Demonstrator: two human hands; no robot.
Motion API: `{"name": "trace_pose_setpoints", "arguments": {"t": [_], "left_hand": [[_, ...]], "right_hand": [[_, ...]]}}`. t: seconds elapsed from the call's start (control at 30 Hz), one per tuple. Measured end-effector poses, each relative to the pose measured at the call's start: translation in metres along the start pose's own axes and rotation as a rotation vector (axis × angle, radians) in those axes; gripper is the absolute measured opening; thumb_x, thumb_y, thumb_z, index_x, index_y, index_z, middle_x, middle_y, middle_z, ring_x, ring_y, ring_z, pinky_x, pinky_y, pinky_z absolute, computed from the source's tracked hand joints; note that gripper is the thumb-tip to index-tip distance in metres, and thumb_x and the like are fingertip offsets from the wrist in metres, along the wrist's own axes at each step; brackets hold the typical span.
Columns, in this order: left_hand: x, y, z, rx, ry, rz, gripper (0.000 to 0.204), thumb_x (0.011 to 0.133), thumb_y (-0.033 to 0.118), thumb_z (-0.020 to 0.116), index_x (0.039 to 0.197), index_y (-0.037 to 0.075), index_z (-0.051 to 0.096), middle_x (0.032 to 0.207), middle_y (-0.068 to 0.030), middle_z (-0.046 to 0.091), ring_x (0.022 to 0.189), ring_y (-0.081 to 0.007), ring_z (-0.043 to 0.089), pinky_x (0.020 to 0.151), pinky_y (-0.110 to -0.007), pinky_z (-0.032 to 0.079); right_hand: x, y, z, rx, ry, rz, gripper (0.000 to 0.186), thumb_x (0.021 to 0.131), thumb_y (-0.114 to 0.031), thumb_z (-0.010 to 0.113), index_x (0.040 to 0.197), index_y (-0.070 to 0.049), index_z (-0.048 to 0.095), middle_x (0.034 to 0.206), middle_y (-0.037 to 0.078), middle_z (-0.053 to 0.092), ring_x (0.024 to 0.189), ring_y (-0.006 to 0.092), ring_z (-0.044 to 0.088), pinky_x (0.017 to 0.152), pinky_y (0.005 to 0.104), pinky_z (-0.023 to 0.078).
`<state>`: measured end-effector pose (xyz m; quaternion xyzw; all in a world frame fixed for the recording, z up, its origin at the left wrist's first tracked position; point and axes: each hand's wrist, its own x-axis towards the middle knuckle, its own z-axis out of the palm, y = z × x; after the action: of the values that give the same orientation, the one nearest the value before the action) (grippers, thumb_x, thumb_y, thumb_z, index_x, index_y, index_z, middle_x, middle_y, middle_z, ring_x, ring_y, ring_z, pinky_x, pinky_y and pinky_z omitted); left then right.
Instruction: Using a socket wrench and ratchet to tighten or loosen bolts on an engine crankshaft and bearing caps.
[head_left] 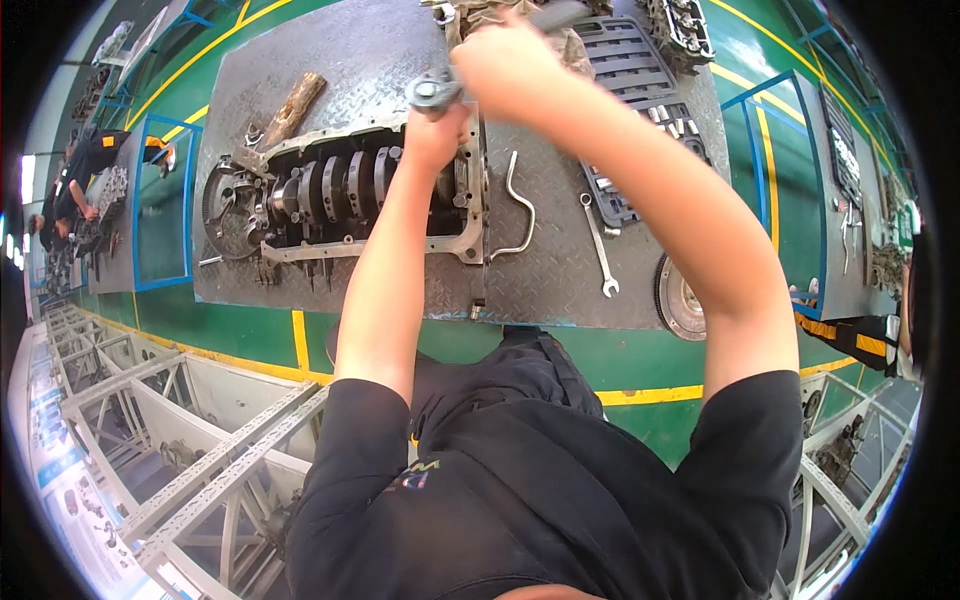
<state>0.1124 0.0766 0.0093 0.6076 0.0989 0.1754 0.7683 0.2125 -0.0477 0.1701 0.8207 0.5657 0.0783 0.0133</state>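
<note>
My left hand [436,140] is closed around a grey metal tool [433,92] with a rounded head, above the right end of an upturned engine block [467,222] with an exposed crankshaft [333,190]. My right hand [505,68] is raised just beside and beyond that tool, near a crumpled brownish cloth [573,52] at the bench's far edge; motion blurs it, and I cannot make out its fingers or what they hold. A bent metal pipe [521,200] lies right of the block.
The steel bench [245,292] also carries a wooden piece [298,105], combination wrench [600,250], socket cases [620,60], flywheel [680,310] and another engine part [680,30]. White metal frames [185,420] stand behind me. Co-workers work at left [85,200] and right [865,340].
</note>
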Motion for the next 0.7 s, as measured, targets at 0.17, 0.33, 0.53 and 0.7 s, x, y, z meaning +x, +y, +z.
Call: {"name": "trace_pose_setpoints", "arguments": {"t": [0.17, 0.33, 0.53, 0.7], "left_hand": [[-0.006, -0.005, 0.007, 0.451, 0.162, 0.242, 0.011, 0.087, 0.016, 0.068, 0.088, 0.006, 0.064, 0.078, -0.0015, 0.065, 0.066, -0.0105, 0.055, 0.06, -0.03, 0.044], [-0.012, 0.008, 0.023, 0.126, 0.236, 0.195, 0.005, 0.084, 0.007, 0.065, 0.08, 0.005, 0.066, 0.071, 0.0009, 0.063, 0.06, -0.0092, 0.055, 0.057, -0.028, 0.044], [-0.01, 0.018, 0.022, 0.021, 0.107, 0.07, 0.002, 0.092, 0.002, 0.06, 0.091, 0.001, 0.061, 0.058, 0.0017, 0.045, 0.049, -0.0083, 0.041, 0.047, -0.029, 0.033], [-0.013, 0.014, 0.029, 0.134, 0.392, 0.036, 0.013, 0.089, 0.0, 0.063, 0.077, 0.0, 0.059, 0.059, -0.0004, 0.053, 0.051, -0.0081, 0.047, 0.047, -0.028, 0.035]], "right_hand": [[-0.036, -0.054, -0.028, 0.318, -0.769, 0.011, 0.022, 0.07, -0.019, 0.069, 0.085, -0.003, 0.075, 0.08, 0.013, 0.071, 0.08, 0.0279, 0.071, 0.069, 0.0406, 0.057], [-0.026, -0.018, -0.026, 0.16, -0.405, 0.039, 0.016, 0.074, -0.012, 0.067, 0.086, -0.006, 0.075, 0.085, 0.012, 0.073, 0.081, 0.0276, 0.072, 0.07, 0.0403, 0.057], [-0.012, 0.013, -0.013, -0.074, -0.06, 0.001, 0.013, 0.074, -0.018, 0.069, 0.082, -0.01, 0.076, 0.084, 0.01, 0.073, 0.081, 0.0259, 0.071, 0.084, 0.0413, 0.05], [-0.025, 0.001, -0.023, 0.209, -0.595, -0.051, 0.02, 0.075, -0.019, 0.067, 0.085, -0.005, 0.076, 0.087, 0.012, 0.073, 0.076, 0.0253, 0.07, 0.07, 0.04, 0.057]]}}
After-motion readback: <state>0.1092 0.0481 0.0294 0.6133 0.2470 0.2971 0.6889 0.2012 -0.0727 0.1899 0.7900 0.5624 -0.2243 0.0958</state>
